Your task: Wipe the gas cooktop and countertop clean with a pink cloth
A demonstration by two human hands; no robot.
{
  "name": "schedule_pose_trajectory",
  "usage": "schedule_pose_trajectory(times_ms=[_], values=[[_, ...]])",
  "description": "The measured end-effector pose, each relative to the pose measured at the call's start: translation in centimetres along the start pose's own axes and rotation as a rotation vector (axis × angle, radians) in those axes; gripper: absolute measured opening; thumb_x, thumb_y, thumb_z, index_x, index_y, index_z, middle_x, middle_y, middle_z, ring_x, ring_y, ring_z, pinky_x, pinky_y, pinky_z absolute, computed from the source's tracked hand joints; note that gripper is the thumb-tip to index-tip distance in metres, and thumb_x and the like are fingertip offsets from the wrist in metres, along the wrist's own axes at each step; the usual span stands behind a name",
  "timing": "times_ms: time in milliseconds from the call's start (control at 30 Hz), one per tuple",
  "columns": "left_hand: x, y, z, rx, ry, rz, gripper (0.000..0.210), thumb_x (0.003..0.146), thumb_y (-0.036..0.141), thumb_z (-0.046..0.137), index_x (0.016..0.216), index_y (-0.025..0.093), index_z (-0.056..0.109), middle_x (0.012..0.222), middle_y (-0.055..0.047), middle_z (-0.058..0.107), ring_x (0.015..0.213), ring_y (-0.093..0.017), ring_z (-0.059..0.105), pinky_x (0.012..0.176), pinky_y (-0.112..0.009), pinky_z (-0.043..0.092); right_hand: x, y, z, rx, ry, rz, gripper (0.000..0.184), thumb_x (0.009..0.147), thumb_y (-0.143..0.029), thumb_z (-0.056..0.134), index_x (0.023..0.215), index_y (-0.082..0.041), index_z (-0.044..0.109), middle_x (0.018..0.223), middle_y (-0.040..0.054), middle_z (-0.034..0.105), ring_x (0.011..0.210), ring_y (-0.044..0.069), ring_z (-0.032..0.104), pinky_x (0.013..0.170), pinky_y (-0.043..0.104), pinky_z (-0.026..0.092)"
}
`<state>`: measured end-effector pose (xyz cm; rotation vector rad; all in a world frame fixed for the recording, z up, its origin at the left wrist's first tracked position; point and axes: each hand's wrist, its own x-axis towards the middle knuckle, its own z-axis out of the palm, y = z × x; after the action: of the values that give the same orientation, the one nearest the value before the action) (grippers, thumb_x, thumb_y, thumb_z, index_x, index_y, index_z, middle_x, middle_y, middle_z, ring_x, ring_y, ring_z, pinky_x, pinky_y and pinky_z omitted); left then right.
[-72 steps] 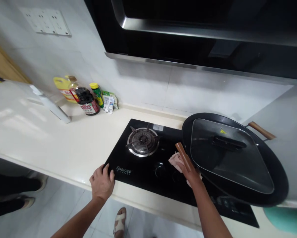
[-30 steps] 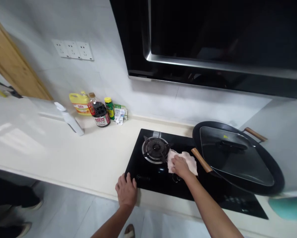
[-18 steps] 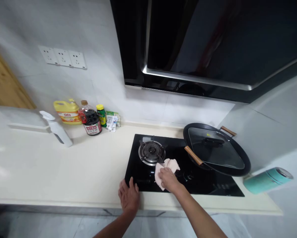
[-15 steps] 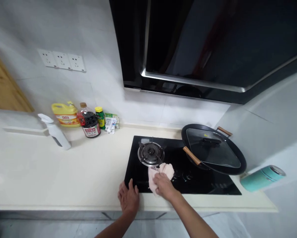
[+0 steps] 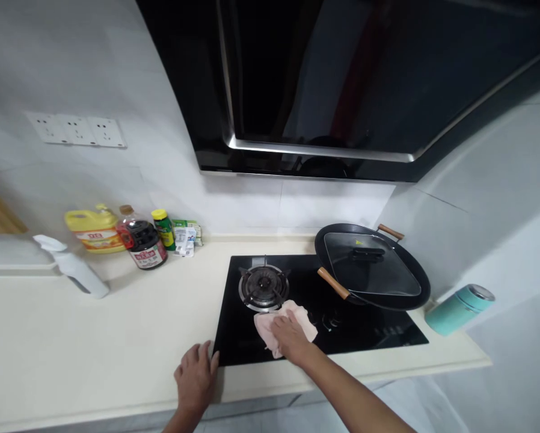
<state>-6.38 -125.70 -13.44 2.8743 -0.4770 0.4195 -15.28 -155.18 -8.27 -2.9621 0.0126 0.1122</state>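
A pale pink cloth (image 5: 267, 329) lies bunched on the black glass gas stove (image 5: 238, 337), just in front of the left burner (image 5: 264, 285). My right hand (image 5: 290, 337) presses down on the cloth and grips it, its fingers partly buried in the folds. At the stove's front left corner, my left hand (image 5: 195, 373) rests on the cream countertop (image 5: 153, 349) with its fingers spread and nothing in it. A stove knob (image 5: 331, 323) shows just right of the cloth.
A wok (image 5: 418, 294) with a glass lid (image 5: 378, 273) covers the stove's right side. Beyond it stands a teal flask (image 5: 459, 310). Along the left lie a white spray bottle (image 5: 74, 267), yellow detergent jug (image 5: 94, 228), dark sauce bottle (image 5: 146, 243) and green container (image 5: 164, 231). A black range hood (image 5: 319, 78) hangs above.
My left hand has slid left, off the stove's edge onto the countertop. The cloth under my right hand has shifted slightly left and spread out. The camera view has turned too.
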Motion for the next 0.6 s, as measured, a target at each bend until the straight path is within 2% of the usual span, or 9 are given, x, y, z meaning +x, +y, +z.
schedule_pose_trajectory(times_ms=[100,200,400,600], values=[[0.0,-0.5,0.1,0.042,0.011,0.075,0.04,0.104,0.037,0.042,0.132,0.024,0.067,0.133,-0.013,0.064,0.121,-0.028,0.058,0.096,-0.043,0.046,1.6,1.5,-0.9,-0.027,-0.006,0.11,0.064,0.072,-0.015,0.081,0.133,-0.014,0.064,0.141,0.018,0.061,0.135,0.033,0.054,0.128,0.054,0.012],[0.0,-1.1,0.3,0.032,0.043,0.094,0.04,0.103,0.037,0.043,0.132,0.023,0.068,0.133,-0.013,0.065,0.12,-0.028,0.059,0.095,-0.043,0.047,2.9,3.1,-2.0,-0.028,-0.011,0.181,0.073,0.063,-0.022,0.089,0.132,-0.015,0.066,0.143,0.0187,0.06,0.136,0.035,0.053,0.127,0.055,0.014],[-0.1,-1.2,0.1,-0.051,0.034,0.021,0.041,0.1,0.043,0.043,0.125,0.025,0.071,0.13,-0.012,0.067,0.118,-0.029,0.059,0.097,-0.046,0.047,4.0,5.8,-3.5,0.025,0.018,0.227,0.045,0.07,-0.028,0.083,0.114,-0.021,0.074,0.129,0.0124,0.068,0.126,0.032,0.058,0.118,0.05,0.028],[-0.2,-0.8,-0.7,-0.076,0.01,-0.002,0.044,0.1,0.045,0.041,0.124,0.025,0.071,0.127,-0.012,0.068,0.118,-0.03,0.059,0.098,-0.048,0.047,3.9,7.9,-3.6,0.113,0.121,0.248,0.033,0.076,-0.033,0.077,0.107,-0.023,0.074,0.117,0.0064,0.07,0.112,0.025,0.059,0.105,0.04,0.037]])
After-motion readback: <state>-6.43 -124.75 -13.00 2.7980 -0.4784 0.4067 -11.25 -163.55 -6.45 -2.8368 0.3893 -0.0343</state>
